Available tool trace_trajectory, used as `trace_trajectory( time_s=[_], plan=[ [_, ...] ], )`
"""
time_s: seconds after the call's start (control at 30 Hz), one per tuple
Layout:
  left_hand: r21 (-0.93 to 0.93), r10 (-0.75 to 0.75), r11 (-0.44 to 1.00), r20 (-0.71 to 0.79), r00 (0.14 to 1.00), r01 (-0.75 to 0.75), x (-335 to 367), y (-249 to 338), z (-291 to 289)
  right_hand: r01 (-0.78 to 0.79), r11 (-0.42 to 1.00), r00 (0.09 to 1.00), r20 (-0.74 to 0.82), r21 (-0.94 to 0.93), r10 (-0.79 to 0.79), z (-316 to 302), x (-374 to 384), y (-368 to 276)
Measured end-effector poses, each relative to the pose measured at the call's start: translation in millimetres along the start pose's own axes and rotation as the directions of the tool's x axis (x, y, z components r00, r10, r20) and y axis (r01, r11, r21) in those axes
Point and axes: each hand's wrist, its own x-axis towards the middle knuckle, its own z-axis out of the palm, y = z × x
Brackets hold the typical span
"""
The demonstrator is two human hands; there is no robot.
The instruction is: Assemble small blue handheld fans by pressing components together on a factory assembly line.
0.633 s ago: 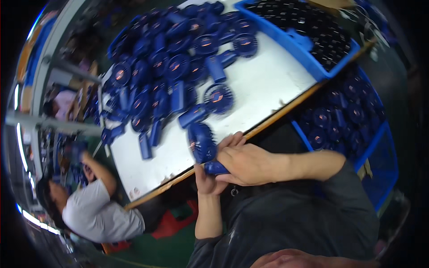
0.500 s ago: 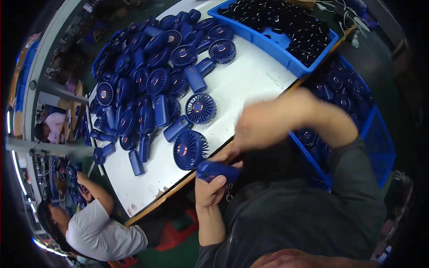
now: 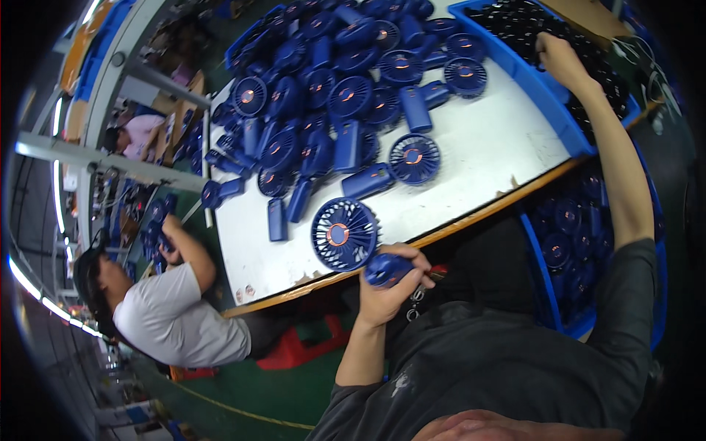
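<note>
My left hand [image 3: 379,303] is closed around the handle of a dark blue handheld fan [image 3: 344,234], near the front edge of the table. The fan's round slatted head points away from me and to the left. At the far right, my right hand [image 3: 562,62] reaches over a blue tray [image 3: 526,81] full of small black pieces [image 3: 507,26] with silvery bits. Its fingers are curled down at the pieces; what they grip, if anything, cannot be made out.
Many more blue fans [image 3: 351,95] lie heaped on the white table [image 3: 478,162]. Below the table on the right, a blue crate [image 3: 540,272] holds further fans. A co-worker in a grey shirt [image 3: 180,309] handles fans at left, beside a metal frame [image 3: 110,158].
My right hand has gone from beside the held fan out to the tray of black pieces. The left hand keeps its fan. The whole view has shifted and turned.
</note>
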Motion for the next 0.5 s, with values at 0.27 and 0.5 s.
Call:
trace_trajectory(
  time_s=[0.27, 0.5],
  plan=[
    [0.481, 0.309, 0.859, -0.212, 0.927, -0.176, 24.4, -23.0, 18.6, 0.184, 0.448, 0.951, -0.043, 0.875, -0.307, -8.2, -203.7, -265.4],
    [0.477, 0.296, 0.867, -0.258, 0.92, -0.145, 17.7, -20.4, 10.4, -0.475, 0.248, 0.753, 0.536, 0.844, -0.381, -7.5, -236.7, -255.7]
  ],
)
